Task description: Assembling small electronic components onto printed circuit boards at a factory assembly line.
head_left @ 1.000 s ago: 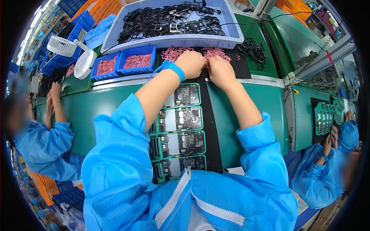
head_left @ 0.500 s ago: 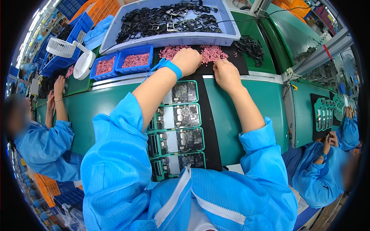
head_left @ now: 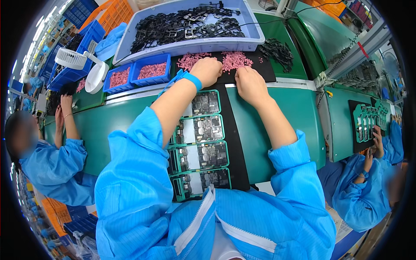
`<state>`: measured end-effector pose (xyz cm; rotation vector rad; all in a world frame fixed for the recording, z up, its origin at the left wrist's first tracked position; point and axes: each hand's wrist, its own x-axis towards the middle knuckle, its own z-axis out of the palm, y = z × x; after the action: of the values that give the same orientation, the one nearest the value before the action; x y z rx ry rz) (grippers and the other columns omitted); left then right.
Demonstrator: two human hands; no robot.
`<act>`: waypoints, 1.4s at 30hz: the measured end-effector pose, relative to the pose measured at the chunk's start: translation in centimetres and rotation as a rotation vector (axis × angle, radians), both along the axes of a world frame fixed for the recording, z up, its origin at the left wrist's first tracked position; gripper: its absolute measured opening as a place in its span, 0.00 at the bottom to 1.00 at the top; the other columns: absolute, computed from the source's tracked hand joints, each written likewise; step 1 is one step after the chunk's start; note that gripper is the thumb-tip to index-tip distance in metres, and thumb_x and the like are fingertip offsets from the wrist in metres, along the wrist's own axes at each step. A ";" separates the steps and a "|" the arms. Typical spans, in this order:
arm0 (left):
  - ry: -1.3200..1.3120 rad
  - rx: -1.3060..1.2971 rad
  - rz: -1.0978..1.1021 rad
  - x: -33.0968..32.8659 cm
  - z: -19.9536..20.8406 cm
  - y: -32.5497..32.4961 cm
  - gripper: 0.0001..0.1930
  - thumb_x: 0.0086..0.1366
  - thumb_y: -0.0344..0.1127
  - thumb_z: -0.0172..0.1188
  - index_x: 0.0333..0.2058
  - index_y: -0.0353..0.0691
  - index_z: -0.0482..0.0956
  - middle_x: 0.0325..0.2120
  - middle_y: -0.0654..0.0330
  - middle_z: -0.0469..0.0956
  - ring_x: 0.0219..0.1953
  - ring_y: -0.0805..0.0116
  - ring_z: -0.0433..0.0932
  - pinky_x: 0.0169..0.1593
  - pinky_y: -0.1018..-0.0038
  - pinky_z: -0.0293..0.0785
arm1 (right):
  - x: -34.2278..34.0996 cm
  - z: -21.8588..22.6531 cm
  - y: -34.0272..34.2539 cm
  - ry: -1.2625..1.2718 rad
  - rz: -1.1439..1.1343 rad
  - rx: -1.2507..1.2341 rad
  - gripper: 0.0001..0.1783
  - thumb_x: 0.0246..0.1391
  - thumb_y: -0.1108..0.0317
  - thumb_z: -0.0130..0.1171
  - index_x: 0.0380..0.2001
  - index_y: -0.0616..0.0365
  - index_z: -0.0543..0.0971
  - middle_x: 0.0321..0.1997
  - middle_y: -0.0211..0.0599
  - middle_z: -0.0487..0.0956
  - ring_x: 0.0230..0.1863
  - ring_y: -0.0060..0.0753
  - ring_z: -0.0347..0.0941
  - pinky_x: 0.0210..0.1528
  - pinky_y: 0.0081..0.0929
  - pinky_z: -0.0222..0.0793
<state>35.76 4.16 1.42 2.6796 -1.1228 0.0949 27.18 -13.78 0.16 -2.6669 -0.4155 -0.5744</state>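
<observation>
Small pink pieces lie in two loose piles, a left pile point(head_left: 190, 61) and a right pile point(head_left: 236, 60), on a black mat point(head_left: 266, 74). My left hand point(head_left: 207, 72), a blue band on its wrist, is curled shut between the piles. Beside it on the right, my right hand point(head_left: 251, 85) is pinched shut at the mat's near edge. Whatever either hand holds is hidden behind the fingers. Below my hands, a column of green-framed circuit boards point(head_left: 209, 129) runs toward my body, partly covered by my left arm and jacket.
Two blue bins point(head_left: 150, 81) of pink pieces stand left of the mat. Behind is a large pale tub point(head_left: 216, 44) of black frames. More black parts point(head_left: 277, 53) lie at right. A white fan point(head_left: 71, 58) stands at left. Co-workers in blue work on both sides.
My right hand has drawn back slightly from the pink pile toward me. My left hand stays almost in place. At right, a co-worker's hand has moved up to the green-framed boards.
</observation>
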 end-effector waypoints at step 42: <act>-0.212 -0.010 -0.163 -21.8 2.9 5.2 0.01 0.48 0.29 0.61 0.20 0.41 0.79 0.21 0.61 0.74 0.32 0.61 0.74 0.39 0.67 0.70 | -14.8 1.1 1.6 0.164 0.187 -0.024 0.02 0.45 0.78 0.53 0.26 0.62 0.74 0.30 0.47 0.76 0.37 0.50 0.74 0.41 0.40 0.71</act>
<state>13.94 9.37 4.30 2.6040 -1.3942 0.3627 12.38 -12.14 1.26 -2.6347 -0.6179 -0.2947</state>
